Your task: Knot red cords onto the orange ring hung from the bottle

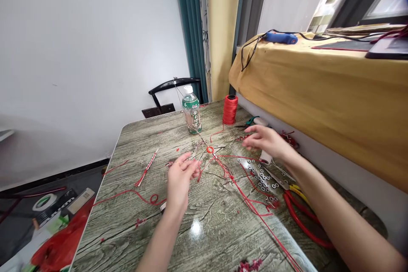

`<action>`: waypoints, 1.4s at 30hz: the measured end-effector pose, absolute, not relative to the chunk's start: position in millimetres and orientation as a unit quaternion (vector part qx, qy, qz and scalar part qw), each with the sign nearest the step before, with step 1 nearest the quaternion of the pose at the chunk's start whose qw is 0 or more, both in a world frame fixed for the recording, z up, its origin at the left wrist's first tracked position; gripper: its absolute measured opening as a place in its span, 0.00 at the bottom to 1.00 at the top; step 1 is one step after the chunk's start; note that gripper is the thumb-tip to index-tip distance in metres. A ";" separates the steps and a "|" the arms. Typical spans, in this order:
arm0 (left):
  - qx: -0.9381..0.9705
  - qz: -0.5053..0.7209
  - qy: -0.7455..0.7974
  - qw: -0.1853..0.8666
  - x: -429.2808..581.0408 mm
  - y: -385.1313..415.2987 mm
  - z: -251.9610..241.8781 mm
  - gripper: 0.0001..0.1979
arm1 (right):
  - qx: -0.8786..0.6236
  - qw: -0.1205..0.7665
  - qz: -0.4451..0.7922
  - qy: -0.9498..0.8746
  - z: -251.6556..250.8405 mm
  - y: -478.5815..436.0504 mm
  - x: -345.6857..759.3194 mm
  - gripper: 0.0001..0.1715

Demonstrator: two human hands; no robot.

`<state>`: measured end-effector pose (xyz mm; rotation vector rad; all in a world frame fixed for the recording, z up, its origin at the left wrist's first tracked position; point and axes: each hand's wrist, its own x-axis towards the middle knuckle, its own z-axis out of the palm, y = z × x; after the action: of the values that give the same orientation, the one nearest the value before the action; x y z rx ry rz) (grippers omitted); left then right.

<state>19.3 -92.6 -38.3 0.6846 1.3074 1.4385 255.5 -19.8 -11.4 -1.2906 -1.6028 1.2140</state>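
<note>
Flanking knotted red cord (232, 177), w/ L. hand (182, 172) half-curled (grip unclear), R. hand (262, 139) loosely spread; prob. light, soft, limp, best pinched nr. red ring (212, 151).

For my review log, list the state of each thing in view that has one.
Green-labelled bottle: upright, capped.
Red thread spool: upright, thread trailing.
Metal rings: loose, scattered.
Red-handled scissors: partly hidden; open or shut unclear.
Red cords: stretched out, loose strands branching off.
Left hand: fingers bent, grip unclear.
Right hand: open, holding nothing visible.
</note>
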 end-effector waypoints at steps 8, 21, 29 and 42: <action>0.332 0.496 0.562 0.573 54.9 -81.5 -75.6 0.07 | -0.490 0.217 0.391 -0.748 -68.3 -13.6 213.3 0.10; 0.313 0.508 0.582 0.551 63.9 -70.5 -89.2 0.08 | -0.523 0.199 0.278 -0.780 -71.1 -24.1 207.8 0.09; 0.310 0.494 0.595 0.552 63.8 -70.3 -90.8 0.07 | -0.558 0.172 0.237 -0.777 -67.6 -28.6 204.0 0.10; 0.316 0.507 0.586 0.547 69.6 -65.3 -88.6 0.09 | -0.490 0.202 0.426 -0.733 -79.9 -22.9 206.0 0.10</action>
<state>69.6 -65.3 -88.6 0.7499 1.3898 1.2024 206.0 -22.9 -79.9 -1.3690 -2.0474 1.1883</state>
